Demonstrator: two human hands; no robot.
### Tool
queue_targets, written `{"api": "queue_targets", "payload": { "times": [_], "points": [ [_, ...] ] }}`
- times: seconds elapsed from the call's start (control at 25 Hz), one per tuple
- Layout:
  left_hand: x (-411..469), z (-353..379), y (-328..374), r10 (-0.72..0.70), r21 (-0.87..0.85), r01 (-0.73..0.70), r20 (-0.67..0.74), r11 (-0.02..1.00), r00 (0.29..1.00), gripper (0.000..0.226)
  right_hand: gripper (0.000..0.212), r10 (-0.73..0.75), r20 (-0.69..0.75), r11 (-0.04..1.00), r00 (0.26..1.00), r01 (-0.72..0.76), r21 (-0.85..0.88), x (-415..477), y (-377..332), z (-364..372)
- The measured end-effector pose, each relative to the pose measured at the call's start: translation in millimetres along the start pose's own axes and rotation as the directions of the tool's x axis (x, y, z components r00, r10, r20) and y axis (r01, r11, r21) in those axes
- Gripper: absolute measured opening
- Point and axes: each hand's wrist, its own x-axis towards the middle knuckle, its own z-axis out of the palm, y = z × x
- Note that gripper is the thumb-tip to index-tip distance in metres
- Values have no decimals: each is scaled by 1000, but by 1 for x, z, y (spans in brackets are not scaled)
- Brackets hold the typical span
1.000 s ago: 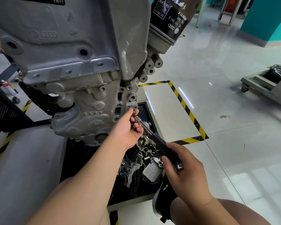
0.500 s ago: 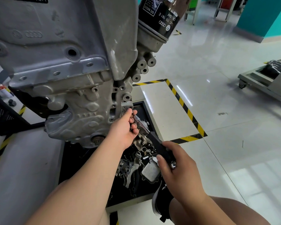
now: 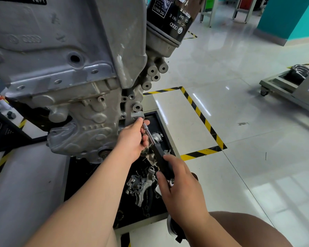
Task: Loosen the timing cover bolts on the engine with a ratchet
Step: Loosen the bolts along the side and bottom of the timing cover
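A grey aluminium engine (image 3: pixel 64 72) hangs on a stand, its ribbed timing cover (image 3: pixel 89 129) at the lower end. A ratchet (image 3: pixel 155 145) with a chrome shaft and black handle points up-left at the cover's right edge. My left hand (image 3: pixel 134 139) curls round the ratchet's head end, fingertips against the engine; the bolt under it is hidden. My right hand (image 3: pixel 178 186) grips the black handle at its lower end.
A black oil filter (image 3: pixel 171 16) sticks out at the engine's upper right. Under the engine a black tray (image 3: pixel 159 120) holds several loose metal parts (image 3: pixel 141 186). Yellow-black tape (image 3: pixel 200 118) marks the glossy floor. A wheeled cart (image 3: pixel 291 90) stands at right. A shoe (image 3: pixel 175 230) is below.
The view has drifted, so the engine sits further left and lower in frame. Both hands keep their hold on the ratchet; the handle end has moved slightly left.
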Motion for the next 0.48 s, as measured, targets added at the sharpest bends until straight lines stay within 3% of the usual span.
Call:
{"api": "queue_targets", "payload": {
  "times": [0.16,0.32,0.4,0.48],
  "points": [
    [-15,-6,-9,-46,113,40,48,993,998,36,42,158,102,979,982,-170,115,1,-8,4],
    [-39,-22,-18,-86,401,-31,271,916,959,35,42,356,177,869,918,-394,299,2,-15,4],
    [-47,-28,-22,-92,484,-86,332,871,939,31,35,416,227,769,881,-474,430,2,-19,2],
    [-52,-30,-27,-99,507,-88,329,857,939,31,25,502,296,576,813,-569,586,0,-25,4]
  ]
}}
